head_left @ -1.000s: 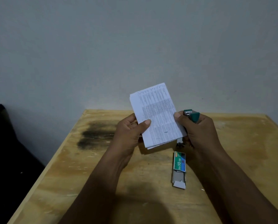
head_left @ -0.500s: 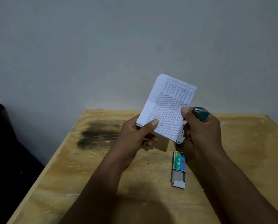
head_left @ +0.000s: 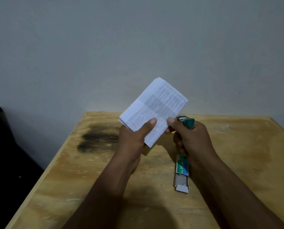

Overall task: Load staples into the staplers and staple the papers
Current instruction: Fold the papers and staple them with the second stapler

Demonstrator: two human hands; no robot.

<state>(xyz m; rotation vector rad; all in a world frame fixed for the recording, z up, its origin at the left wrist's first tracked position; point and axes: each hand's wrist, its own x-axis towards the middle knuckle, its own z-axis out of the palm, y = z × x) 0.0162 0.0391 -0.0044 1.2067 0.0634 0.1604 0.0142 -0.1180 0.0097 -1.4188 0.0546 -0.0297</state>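
Note:
A folded stack of printed papers [head_left: 156, 108] is held above the wooden table [head_left: 72, 179], tilted so its top leans right. My left hand [head_left: 134, 138] grips its lower left part, thumb on the front. My right hand [head_left: 190, 136] holds a small green stapler [head_left: 186, 122] in its fist, and its thumb tip touches the papers' lower right edge. An open green and blue staple box [head_left: 181, 172] lies on the table below my right hand, its inner tray pulled out toward me.
A dark burn-like stain [head_left: 96, 138] marks the table's left part. A plain grey wall [head_left: 138, 47] rises behind the table. Some dark furniture [head_left: 4, 154] stands to the left, past the table's edge.
The papers have turned clockwise and shifted, and my left hand has taken a new grip lower on them. My right hand with the stapler has stayed almost where it was.

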